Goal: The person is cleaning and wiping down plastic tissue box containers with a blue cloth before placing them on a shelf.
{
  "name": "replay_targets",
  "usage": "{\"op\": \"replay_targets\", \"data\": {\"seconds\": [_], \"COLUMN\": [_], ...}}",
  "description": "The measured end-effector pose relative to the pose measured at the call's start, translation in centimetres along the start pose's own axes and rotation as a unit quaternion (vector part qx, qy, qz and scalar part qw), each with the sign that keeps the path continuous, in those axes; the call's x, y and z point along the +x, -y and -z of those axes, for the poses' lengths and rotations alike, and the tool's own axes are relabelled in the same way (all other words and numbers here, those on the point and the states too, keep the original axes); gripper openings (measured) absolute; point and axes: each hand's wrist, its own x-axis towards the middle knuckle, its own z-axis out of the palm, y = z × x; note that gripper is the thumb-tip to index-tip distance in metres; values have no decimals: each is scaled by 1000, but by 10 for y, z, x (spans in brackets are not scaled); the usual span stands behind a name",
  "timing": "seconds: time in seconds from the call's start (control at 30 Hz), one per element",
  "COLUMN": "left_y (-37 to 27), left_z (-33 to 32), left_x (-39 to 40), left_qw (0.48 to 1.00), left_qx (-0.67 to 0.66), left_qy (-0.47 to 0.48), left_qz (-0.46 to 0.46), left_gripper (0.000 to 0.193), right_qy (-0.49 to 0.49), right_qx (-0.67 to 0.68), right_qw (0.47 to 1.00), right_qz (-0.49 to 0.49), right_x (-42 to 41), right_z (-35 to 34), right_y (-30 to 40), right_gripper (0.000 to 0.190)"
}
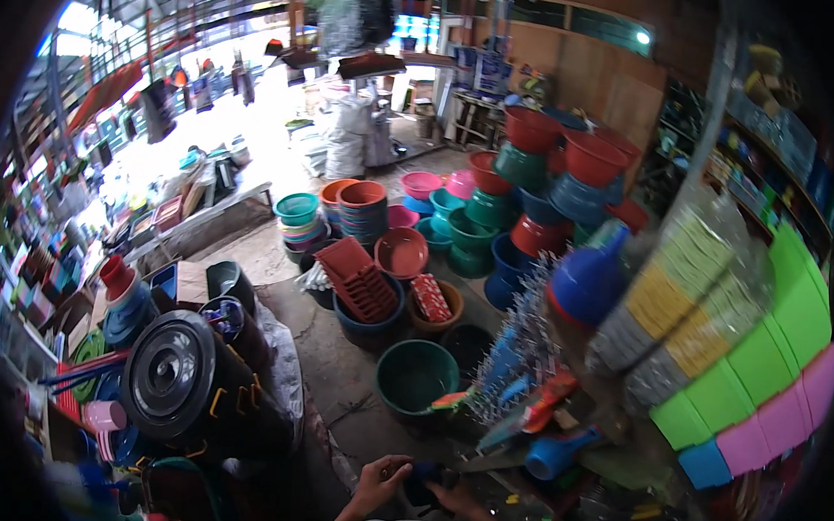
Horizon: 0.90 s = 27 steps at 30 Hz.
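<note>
At the bottom of the head view, a small dark object, perhaps a pouch or cloth, is between my two hands. My right hand grips it from the right, partly in shadow. My left hand is at its left side with thumb and fingers bent close together. Whether those fingertips pinch its edge or something tiny is too blurred to tell. Beyond my hands, a green plastic basin stands on the concrete floor. A blue plastic dipper lies to the right of my right hand.
A large black lidded bin stands at left. Stacked basins rise ahead to the right. Red plastic trays rest in a blue tub. Clothes hangers and green plastic bins crowd the right. Dustpans hang overhead.
</note>
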Motion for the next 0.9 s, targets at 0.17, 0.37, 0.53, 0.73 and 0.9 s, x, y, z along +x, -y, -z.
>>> {"op": "replay_targets", "data": {"seconds": [0.17, 0.37, 0.53, 0.73, 0.9], "left_y": [27, 15, 56, 156, 206], "left_z": [73, 151, 198, 228, 239], "left_x": [38, 63, 90, 137, 178], "left_qw": [997, 990, 985, 972, 942], "left_qx": [-46, -27, -29, -34, -107], "left_qy": [-64, -133, -166, -231, -312], "left_qz": [-19, -42, -32, 8, 64], "left_gripper": [34, 37, 38, 39, 44], "right_qy": [-36, 45, 92, 111, 79], "right_qx": [58, 36, 45, -37, -60], "right_qw": [991, 995, 990, 993, 995], "right_qz": [116, 77, 94, 15, -18], "right_x": [62, 130, 191, 292, 351], "right_z": [-58, -106, -137, -168, -195], "right_y": [37, 56, 50, -7, 20], "right_gripper": [38, 44, 33, 29, 33]}}
